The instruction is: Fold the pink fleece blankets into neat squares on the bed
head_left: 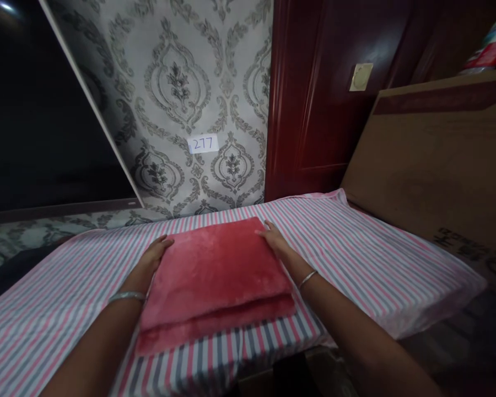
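A folded red plush cloth (pixel 221 270) lies flat on a striped cover, its layers showing as a step along the near edge. At its far left corner is my left hand (pixel 155 253), the thumb over the top and the other fingers along the side. My right hand (pixel 275 240) grips the far right corner in much the same way, thumb on the plush. Part of the fingers on both hands is hidden by the cloth or the hand itself. Whether the cloth is a blanket or a cover cannot be told.
The pink, grey and white striped cover (pixel 347 259) drapes over the table's front edge. A large cardboard box (pixel 438 160) stands at the right with a bottle (pixel 491 47) above it. A dark screen (pixel 45 121) is at the left, and a paper marked 277 (pixel 203 144) is on the wall.
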### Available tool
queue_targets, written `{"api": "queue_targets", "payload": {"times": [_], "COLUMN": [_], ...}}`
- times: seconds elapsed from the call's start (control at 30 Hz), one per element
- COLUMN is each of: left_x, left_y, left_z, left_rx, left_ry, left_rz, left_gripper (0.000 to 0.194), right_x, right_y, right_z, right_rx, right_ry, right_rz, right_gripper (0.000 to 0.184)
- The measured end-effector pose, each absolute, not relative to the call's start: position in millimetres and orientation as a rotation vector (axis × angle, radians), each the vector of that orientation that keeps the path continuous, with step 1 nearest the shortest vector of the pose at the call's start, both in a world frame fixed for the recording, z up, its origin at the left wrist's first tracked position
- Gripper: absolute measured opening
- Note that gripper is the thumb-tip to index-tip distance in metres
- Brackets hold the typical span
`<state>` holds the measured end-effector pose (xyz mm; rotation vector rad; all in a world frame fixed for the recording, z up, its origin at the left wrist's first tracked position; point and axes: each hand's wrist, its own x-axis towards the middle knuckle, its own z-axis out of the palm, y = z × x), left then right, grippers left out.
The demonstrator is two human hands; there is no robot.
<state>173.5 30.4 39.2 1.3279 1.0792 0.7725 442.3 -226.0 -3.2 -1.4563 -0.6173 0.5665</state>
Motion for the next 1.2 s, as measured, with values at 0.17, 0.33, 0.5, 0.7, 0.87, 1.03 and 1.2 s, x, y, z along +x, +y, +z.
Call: {"api": "queue_targets", "payload": {"times": [0.17, 0.33, 0.5, 0.7, 0.87, 1.03, 1.2], "left_x": [145, 103, 90, 84, 75, 114, 213], "left_y": [1, -43, -70, -65, -43, -33, -49], "left_z": [54, 50, 46, 25, 14, 36, 63], "left_rx": [1.229, 1.296, 1.611, 1.720, 1.901, 2.434, 2.790], "left_ry": [1.071, 1.057, 0.929, 0.928, 1.032, 0.893, 0.589], "left_rz": [0.730, 0.631, 0.639, 0.662, 0.635, 0.839, 0.593], "left_gripper": [0.074, 0.086, 0.090, 0.087, 0.091, 0.073, 0.059], "right_x": [420, 388, 372, 365, 374, 365, 344], "right_y": [-274, -325, -333, -338, -347, -316, -238], "right_z": [-4, -17, -14, -27, -44, -3, 52], "right_rx": [-1.406, -1.390, -1.465, -1.519, -1.677, -1.852, -2.125], "right_ry": [-0.541, -0.622, -0.788, -0.848, -0.910, -1.174, -1.295], "right_rz": [0.685, 0.731, 0.540, 0.387, 0.372, -0.110, -0.064], "right_gripper": [0.091, 0.095, 0.079, 0.062, 0.058, 0.061, 0.060]}}
